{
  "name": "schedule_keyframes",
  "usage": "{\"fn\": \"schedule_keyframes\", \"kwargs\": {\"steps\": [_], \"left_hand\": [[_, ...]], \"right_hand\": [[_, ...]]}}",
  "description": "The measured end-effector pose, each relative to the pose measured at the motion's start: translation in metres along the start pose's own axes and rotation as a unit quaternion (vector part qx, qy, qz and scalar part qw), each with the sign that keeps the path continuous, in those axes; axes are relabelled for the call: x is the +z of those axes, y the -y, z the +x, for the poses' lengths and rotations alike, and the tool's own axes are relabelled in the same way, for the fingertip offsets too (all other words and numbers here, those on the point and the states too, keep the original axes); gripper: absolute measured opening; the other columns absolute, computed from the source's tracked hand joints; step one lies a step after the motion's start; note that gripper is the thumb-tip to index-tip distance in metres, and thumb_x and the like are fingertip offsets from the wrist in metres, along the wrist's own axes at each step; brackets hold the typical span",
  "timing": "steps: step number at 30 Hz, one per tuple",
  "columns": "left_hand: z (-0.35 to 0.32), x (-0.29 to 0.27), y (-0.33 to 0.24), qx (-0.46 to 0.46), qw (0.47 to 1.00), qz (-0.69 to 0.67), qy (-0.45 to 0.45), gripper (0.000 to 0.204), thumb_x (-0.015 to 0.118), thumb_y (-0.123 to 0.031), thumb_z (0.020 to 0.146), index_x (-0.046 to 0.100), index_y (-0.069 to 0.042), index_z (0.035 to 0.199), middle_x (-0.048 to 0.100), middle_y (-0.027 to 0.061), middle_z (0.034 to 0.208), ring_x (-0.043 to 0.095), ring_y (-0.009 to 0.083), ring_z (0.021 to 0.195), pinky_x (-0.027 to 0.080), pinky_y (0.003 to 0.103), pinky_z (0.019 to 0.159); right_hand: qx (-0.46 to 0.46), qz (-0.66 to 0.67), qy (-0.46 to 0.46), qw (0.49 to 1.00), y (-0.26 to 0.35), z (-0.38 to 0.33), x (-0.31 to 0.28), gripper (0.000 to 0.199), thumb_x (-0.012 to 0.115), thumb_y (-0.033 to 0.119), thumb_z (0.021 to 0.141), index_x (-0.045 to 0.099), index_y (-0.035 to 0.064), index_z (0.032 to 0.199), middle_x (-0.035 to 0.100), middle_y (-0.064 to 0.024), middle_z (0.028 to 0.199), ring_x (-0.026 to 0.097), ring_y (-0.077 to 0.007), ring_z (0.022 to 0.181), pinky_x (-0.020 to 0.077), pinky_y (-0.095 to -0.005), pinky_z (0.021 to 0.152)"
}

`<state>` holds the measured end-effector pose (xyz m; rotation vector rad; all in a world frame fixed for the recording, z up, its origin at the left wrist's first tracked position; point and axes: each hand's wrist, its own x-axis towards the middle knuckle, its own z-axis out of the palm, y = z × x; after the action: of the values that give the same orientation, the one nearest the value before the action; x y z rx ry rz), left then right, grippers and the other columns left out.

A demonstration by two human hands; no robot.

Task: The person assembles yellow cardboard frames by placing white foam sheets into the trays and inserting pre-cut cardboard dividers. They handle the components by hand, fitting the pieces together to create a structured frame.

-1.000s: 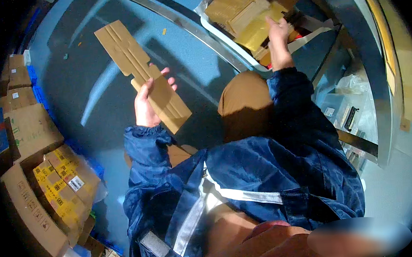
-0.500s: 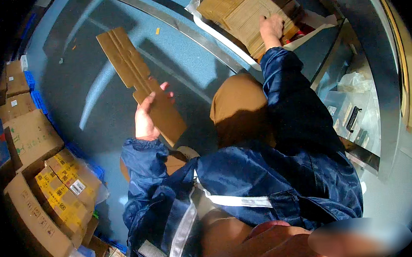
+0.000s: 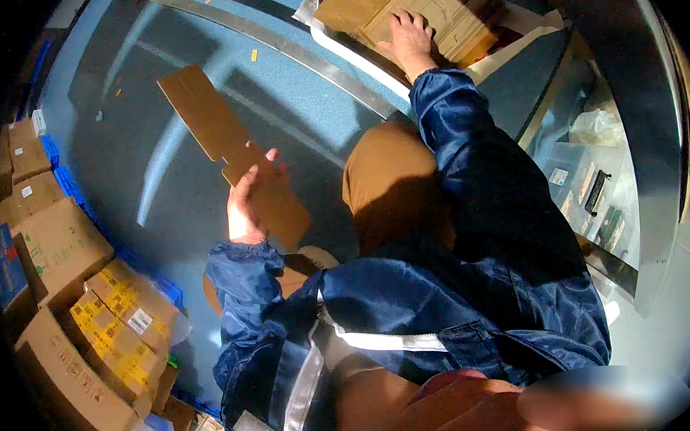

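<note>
My left hand (image 3: 245, 213) is closed on a long flat strip of brown cardboard (image 3: 206, 117) with a notch in one side. The thumb lies over the near half, and other fingertips show past its right edge. The strip is tilted, its far end up and to the left, above the floor. At the upper right, my right hand (image 3: 409, 42) rests with fingers apart on flattened brown cardboard (image 3: 456, 18). That cardboard lies in a white-rimmed container (image 3: 368, 67). Something red and orange shows partly under the cardboard's right side.
Brown cartons (image 3: 61, 238) stand along the left, one with yellow printed tape (image 3: 117, 325), beside blue plastic edging (image 3: 151, 276). A metal strip (image 3: 297, 48) crosses the blue floor. At right, a compartment holds clear plastic bags (image 3: 594, 128) and a black handle (image 3: 597, 193). My knee (image 3: 390, 174) is bent between both hands.
My right hand has slid left across the cardboard, its fingers now more spread. The strip in my left hand has turned slightly, so its creases show less.
</note>
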<state>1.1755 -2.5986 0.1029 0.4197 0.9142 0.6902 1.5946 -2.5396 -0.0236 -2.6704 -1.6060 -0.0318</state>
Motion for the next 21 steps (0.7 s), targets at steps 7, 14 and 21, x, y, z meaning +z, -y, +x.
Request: {"fn": "schedule_keyframes", "kwargs": {"steps": [7,14,21], "left_hand": [[0.011,-0.001,0.002,-0.005,1.000,-0.005,0.014,0.062,0.061,-0.023,0.090,0.039,-0.011,0.146,0.057,0.0171,0.132,0.060,0.0301,0.107,0.048,0.044,0.094],[0.013,0.000,-0.004,0.000,0.999,0.025,0.028,0.060,0.058,-0.022,0.092,0.038,-0.010,0.147,0.056,0.0184,0.133,0.061,0.0307,0.106,0.049,0.044,0.094],[0.020,0.000,-0.002,-0.010,0.999,0.029,0.034,0.061,0.060,-0.022,0.091,0.037,-0.010,0.147,0.057,0.0183,0.132,0.061,0.0300,0.105,0.050,0.043,0.093]], "right_hand": [[-0.018,-0.053,-0.074,0.996,-0.036,-0.026,0.014,0.049,0.076,0.047,0.077,0.068,0.0234,0.118,0.047,-0.0054,0.143,0.038,-0.0315,0.134,0.0375,-0.0499,0.103],[0.070,-0.032,-0.021,0.997,-0.072,-0.044,0.016,0.052,0.070,0.053,0.083,0.063,0.0167,0.119,0.053,-0.0101,0.125,0.048,-0.0320,0.119,0.0428,-0.0460,0.096],[0.254,-0.028,0.030,0.966,-0.056,0.008,0.025,0.046,0.070,0.039,0.084,0.061,0.0102,0.118,0.061,-0.0109,0.120,0.059,-0.0304,0.110,0.0483,-0.0426,0.093]]}}
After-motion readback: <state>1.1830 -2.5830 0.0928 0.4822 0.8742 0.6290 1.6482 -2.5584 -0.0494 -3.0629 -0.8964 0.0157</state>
